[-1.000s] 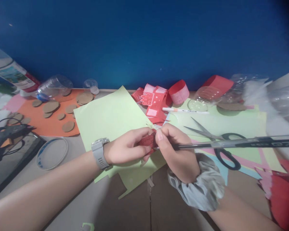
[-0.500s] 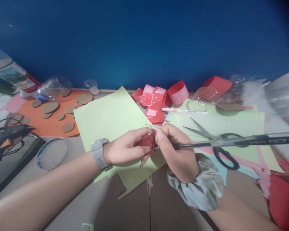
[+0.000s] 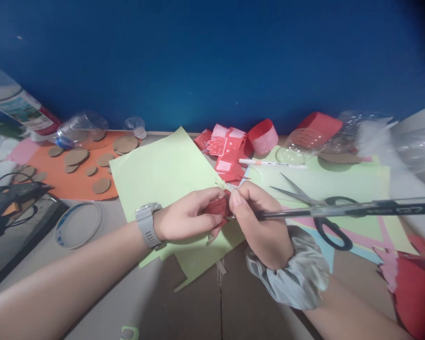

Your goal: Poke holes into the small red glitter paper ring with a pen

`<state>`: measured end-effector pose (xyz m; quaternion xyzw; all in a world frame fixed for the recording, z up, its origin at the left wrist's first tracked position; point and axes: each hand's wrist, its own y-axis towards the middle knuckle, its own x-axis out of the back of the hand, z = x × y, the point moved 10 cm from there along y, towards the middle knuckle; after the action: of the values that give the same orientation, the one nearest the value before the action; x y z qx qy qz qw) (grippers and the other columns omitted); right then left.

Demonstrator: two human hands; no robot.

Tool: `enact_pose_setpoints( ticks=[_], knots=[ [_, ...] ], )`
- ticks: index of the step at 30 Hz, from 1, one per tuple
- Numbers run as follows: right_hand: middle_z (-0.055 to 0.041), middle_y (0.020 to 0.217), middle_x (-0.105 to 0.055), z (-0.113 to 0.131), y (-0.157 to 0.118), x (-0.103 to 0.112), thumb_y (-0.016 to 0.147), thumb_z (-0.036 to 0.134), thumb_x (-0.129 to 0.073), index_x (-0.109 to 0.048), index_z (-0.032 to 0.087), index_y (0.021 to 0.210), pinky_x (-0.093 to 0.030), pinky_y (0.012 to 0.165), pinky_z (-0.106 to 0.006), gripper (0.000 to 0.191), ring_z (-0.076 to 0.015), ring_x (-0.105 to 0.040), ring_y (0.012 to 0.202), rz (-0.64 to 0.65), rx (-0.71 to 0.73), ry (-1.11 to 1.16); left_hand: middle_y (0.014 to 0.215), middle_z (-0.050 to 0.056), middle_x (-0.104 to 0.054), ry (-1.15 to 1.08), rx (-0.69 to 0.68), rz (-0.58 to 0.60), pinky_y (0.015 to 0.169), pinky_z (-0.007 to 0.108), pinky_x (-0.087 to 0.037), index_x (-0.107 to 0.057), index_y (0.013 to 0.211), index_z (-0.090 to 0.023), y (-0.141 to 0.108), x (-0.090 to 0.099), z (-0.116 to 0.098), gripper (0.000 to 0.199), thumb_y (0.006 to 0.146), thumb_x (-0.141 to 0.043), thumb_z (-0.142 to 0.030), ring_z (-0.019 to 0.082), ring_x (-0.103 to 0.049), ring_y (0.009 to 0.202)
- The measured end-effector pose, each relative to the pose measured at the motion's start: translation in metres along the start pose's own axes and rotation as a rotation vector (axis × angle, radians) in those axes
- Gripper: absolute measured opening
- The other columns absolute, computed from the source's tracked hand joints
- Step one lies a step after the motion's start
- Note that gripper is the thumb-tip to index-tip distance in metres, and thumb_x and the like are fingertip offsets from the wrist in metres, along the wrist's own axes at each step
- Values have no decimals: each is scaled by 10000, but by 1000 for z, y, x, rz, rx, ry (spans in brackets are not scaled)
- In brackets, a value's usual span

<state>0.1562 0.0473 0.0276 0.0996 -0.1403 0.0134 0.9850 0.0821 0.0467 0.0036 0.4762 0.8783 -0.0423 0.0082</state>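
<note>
My left hand [image 3: 187,217], a grey watch on its wrist, grips a small red piece with a dark mesh pattern [image 3: 218,206] between thumb and fingers. Pressed up beside it is my right hand [image 3: 262,226], closed around a black-and-clear pen [image 3: 340,210] whose barrel sticks out to the right. The pen's tip end meets the red piece; its exact contact is partly hidden by fingers. A light green paper sheet [image 3: 163,170] lies beneath both hands. Black-handled scissors [image 3: 331,224] rest partly open to the right, behind the pen.
Red and pink paper cutouts [image 3: 226,148] and a white marker [image 3: 272,163] lie beyond the hands. Cardboard discs [image 3: 76,157] sit on orange paper [image 3: 53,182] at left, near a tape roll [image 3: 58,229], glue gun [image 3: 16,200] and plastic bottle [image 3: 24,106]. A blue panel [image 3: 212,61] stands behind.
Both hands keep nearly the same pose and hold. The whole view shifts very slightly; nothing is picked up or let go.
</note>
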Motion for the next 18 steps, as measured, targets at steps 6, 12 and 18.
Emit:
enact_pose_setpoints(
  ticks=[6, 12, 18],
  knots=[
    [53, 556, -317, 0, 0, -2, 907, 262, -441, -358, 200, 617, -282, 477, -233, 308, -88, -313, 514, 14, -9, 9, 662, -7, -539, 4, -8, 9, 588, 236, -441, -439, 919, -148, 0, 0, 1, 59, 863, -447, -129, 113, -524, 585],
    [52, 558, -320, 1, 1, -3, 911, 263, -433, -365, 199, 620, -290, 481, -227, 305, -87, -321, 516, 17, -1, 4, 658, -2, -544, 0, -5, 7, 582, 238, -443, -444, 924, -143, 0, 0, 1, 72, 856, -454, -122, 114, -527, 582],
    [54, 560, -305, 1, 1, -2, 913, 267, -430, -357, 200, 621, -276, 476, -230, 308, -87, -306, 514, 19, 8, 6, 663, -3, -538, 2, -4, 9, 583, 240, -448, -441, 924, -146, 0, -1, 2, 75, 853, -458, -128, 111, -522, 586]
  ],
)
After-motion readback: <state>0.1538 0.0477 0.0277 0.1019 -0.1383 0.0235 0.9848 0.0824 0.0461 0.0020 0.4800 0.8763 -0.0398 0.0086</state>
